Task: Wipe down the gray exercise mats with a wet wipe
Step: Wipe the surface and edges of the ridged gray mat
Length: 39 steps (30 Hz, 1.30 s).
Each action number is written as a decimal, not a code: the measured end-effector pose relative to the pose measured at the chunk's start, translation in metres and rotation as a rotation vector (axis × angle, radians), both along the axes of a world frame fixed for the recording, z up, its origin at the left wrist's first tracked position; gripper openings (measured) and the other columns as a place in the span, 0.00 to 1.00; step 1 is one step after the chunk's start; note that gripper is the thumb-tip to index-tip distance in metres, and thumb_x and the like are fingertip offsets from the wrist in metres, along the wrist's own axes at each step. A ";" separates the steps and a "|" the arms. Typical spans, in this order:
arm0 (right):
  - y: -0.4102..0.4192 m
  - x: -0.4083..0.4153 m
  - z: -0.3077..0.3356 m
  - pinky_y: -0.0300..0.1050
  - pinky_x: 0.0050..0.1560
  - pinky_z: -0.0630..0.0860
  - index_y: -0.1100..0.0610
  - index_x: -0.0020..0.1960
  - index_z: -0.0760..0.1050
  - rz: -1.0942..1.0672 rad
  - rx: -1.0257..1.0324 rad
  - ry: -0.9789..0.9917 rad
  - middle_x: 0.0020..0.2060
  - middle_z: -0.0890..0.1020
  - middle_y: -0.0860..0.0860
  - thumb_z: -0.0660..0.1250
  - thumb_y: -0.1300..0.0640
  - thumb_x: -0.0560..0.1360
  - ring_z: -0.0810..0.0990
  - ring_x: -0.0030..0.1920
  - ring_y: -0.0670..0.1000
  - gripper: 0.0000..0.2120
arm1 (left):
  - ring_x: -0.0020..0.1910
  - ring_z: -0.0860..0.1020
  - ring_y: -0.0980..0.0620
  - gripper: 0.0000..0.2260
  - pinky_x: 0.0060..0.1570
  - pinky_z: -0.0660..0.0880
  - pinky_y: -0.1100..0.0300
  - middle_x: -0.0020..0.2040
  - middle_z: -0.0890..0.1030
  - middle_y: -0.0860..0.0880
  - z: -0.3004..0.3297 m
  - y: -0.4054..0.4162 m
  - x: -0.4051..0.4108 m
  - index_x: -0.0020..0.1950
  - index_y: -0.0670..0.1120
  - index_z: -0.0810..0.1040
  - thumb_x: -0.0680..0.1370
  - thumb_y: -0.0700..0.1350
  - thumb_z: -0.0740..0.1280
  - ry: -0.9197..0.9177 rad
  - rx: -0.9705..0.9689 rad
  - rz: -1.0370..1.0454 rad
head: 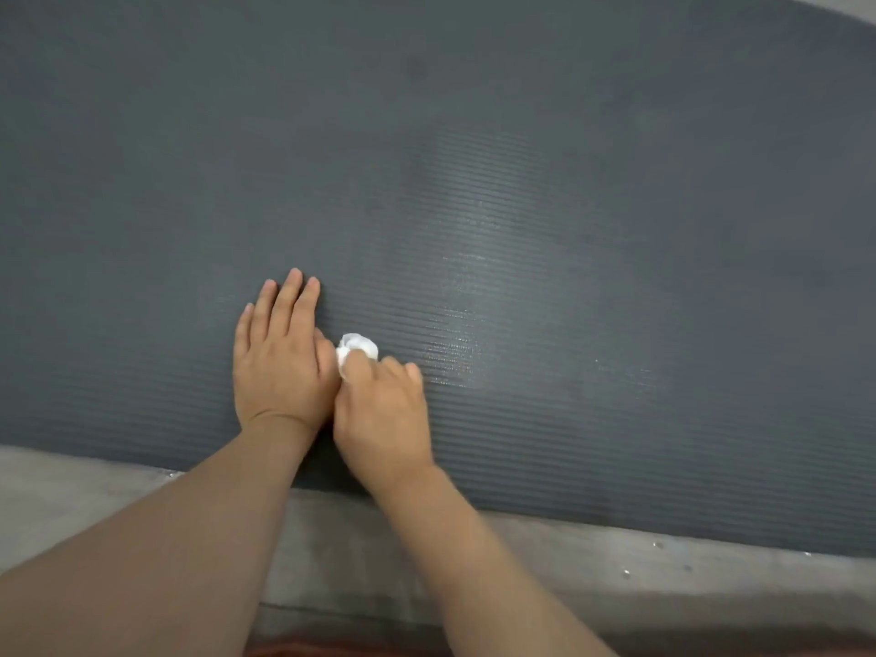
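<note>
- Landmark: dark gray ribbed foam exercise mat [569, 192], fills most of view, near edge runs along bare gray concrete floor [71, 495].
- Left part of mat: matte, dry-looking, no sheen visible.
- Left hand [279, 358]: flat on mat near its near edge, fingers straight and together, palm down, grasping nothing; looks like it braces the mat.
- Small crumpled white wet wipe [358, 346]: on mat just right of left hand, touching its thumb side, bunched into a wad.
- Right hand [379, 410]: just right of left hand, fingers curled over the wipe, pressing it to mat.
- Right of hands: wet glossy streaks on mat ribs, so that patch is probably wiped.
- Step: mid-wipe, near edge of mat, centre.
- Next, likely: sweep the wipe onto the dry left part, so the left hand must shift clear; keep pressure along the ribs.
</note>
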State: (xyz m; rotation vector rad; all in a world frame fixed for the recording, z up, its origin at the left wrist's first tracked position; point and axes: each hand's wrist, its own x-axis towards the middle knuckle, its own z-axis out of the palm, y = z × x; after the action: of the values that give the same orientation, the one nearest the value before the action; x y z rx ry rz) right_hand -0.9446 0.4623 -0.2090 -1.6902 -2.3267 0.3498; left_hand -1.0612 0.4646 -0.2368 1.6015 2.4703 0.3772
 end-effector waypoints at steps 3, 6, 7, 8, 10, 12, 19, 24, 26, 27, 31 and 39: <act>0.002 0.038 -0.003 0.49 0.40 0.62 0.53 0.44 0.75 0.178 -0.023 -0.034 0.33 0.80 0.50 0.62 0.57 0.72 0.75 0.35 0.55 0.04 | 0.78 0.58 0.47 0.26 0.77 0.48 0.52 0.78 0.64 0.48 0.000 -0.001 0.000 0.77 0.46 0.65 0.78 0.45 0.52 -0.015 0.003 -0.012; 0.001 0.155 -0.001 0.50 0.37 0.67 0.53 0.44 0.74 0.015 -0.008 -0.198 0.31 0.78 0.53 0.57 0.54 0.74 0.77 0.34 0.59 0.08 | 0.79 0.56 0.47 0.24 0.78 0.47 0.52 0.79 0.62 0.49 0.002 -0.002 0.000 0.78 0.46 0.64 0.81 0.43 0.55 -0.019 -0.004 -0.021; -0.003 0.197 0.002 0.51 0.38 0.68 0.55 0.44 0.73 -0.141 -0.031 -0.226 0.31 0.78 0.56 0.55 0.52 0.73 0.77 0.33 0.60 0.10 | 0.79 0.56 0.47 0.23 0.78 0.47 0.52 0.79 0.62 0.48 0.003 -0.002 0.000 0.78 0.46 0.63 0.81 0.43 0.56 -0.020 0.000 -0.021; -0.008 0.234 0.009 0.53 0.39 0.70 0.57 0.45 0.72 -0.336 -0.091 -0.240 0.32 0.79 0.59 0.54 0.50 0.73 0.78 0.34 0.62 0.13 | 0.79 0.56 0.47 0.23 0.78 0.47 0.52 0.79 0.62 0.48 0.003 -0.002 0.000 0.78 0.46 0.63 0.81 0.43 0.56 -0.020 0.007 -0.021; -0.018 0.276 0.019 0.58 0.47 0.70 0.62 0.48 0.69 -0.695 -0.201 -0.233 0.36 0.79 0.67 0.51 0.49 0.72 0.79 0.38 0.67 0.18 | 0.79 0.56 0.47 0.23 0.78 0.47 0.52 0.79 0.62 0.48 0.003 -0.002 0.000 0.78 0.46 0.64 0.82 0.44 0.57 -0.031 0.016 -0.021; -0.017 0.269 0.019 0.58 0.52 0.69 0.65 0.52 0.67 -0.843 -0.197 -0.230 0.40 0.80 0.70 0.51 0.50 0.72 0.79 0.42 0.69 0.19 | 0.79 0.55 0.46 0.23 0.77 0.46 0.52 0.79 0.61 0.48 0.005 -0.002 -0.002 0.78 0.45 0.63 0.83 0.46 0.57 -0.063 -0.006 -0.052; -0.032 0.014 0.009 0.52 0.48 0.67 0.54 0.59 0.74 0.252 -0.194 -0.159 0.53 0.80 0.54 0.60 0.58 0.76 0.80 0.45 0.59 0.12 | 0.80 0.44 0.49 0.35 0.76 0.38 0.53 0.81 0.46 0.52 0.016 -0.049 -0.036 0.81 0.51 0.48 0.76 0.62 0.40 -0.099 -0.312 -0.332; -0.027 0.064 0.024 0.52 0.47 0.67 0.58 0.57 0.75 0.298 -0.239 -0.166 0.41 0.83 0.58 0.61 0.60 0.74 0.80 0.44 0.60 0.13 | 0.80 0.38 0.48 0.44 0.77 0.41 0.50 0.81 0.36 0.49 0.042 -0.050 -0.048 0.80 0.51 0.36 0.77 0.65 0.62 -0.006 -0.641 -0.469; -0.030 0.149 0.021 0.50 0.42 0.71 0.55 0.54 0.77 0.140 -0.178 -0.211 0.38 0.83 0.57 0.60 0.58 0.72 0.81 0.38 0.59 0.13 | 0.79 0.36 0.46 0.55 0.78 0.43 0.48 0.79 0.32 0.49 0.059 -0.039 -0.046 0.79 0.50 0.32 0.71 0.69 0.67 0.043 -0.792 -0.528; -0.034 0.193 0.023 0.50 0.40 0.73 0.55 0.53 0.77 0.051 -0.171 -0.241 0.40 0.83 0.56 0.58 0.57 0.72 0.81 0.37 0.59 0.13 | 0.79 0.35 0.45 0.59 0.78 0.43 0.47 0.78 0.31 0.48 0.065 -0.036 -0.042 0.78 0.49 0.30 0.68 0.72 0.68 0.074 -0.847 -0.541; -0.049 0.307 0.042 0.58 0.46 0.74 0.63 0.52 0.71 -0.642 -0.360 -0.252 0.43 0.80 0.68 0.58 0.56 0.74 0.79 0.42 0.68 0.11 | 0.78 0.33 0.40 0.65 0.77 0.44 0.43 0.77 0.28 0.43 0.069 -0.036 -0.019 0.76 0.44 0.26 0.64 0.73 0.71 0.219 -0.935 -0.507; -0.061 0.051 0.016 0.51 0.46 0.71 0.50 0.57 0.75 -0.039 -0.298 -0.080 0.53 0.80 0.52 0.59 0.61 0.73 0.78 0.46 0.59 0.15 | 0.78 0.33 0.41 0.66 0.76 0.48 0.39 0.76 0.27 0.45 0.068 -0.032 -0.009 0.76 0.45 0.25 0.65 0.69 0.74 0.233 -0.968 -0.400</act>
State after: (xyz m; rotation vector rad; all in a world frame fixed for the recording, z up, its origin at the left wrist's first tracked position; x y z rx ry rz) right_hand -0.8938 0.4012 -0.1931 -1.9115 -2.3905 0.6616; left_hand -1.0698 0.4328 -0.1691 1.6137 1.8427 -0.9493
